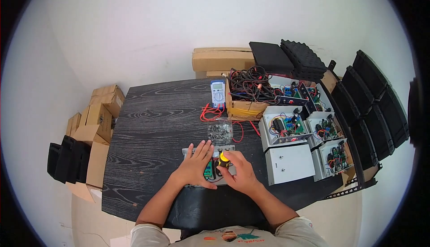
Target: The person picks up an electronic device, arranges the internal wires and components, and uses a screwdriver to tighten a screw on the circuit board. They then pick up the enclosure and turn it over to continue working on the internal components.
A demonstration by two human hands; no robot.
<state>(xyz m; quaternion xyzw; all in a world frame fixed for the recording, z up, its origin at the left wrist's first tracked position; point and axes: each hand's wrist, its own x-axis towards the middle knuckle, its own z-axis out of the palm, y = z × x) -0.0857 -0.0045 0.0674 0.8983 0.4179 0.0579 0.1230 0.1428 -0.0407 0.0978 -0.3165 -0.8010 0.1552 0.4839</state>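
Note:
My left hand (197,163) lies flat, fingers spread, on a grey metal box with a green circuit board (208,170) inside it, near the table's front edge. My right hand (239,171) grips a screwdriver with a yellow handle (223,158), its tip pointing down into the same box. A clear bag of small parts (220,131) lies just behind the box.
The black wood-grain table (152,126) carries a blue multimeter (218,92) with red leads, a carton of tangled cables (249,95) and several white metal boxes with circuit boards (286,128) at the right. Cardboard boxes (96,117) stand to the left, black foam trays (376,94) to the right.

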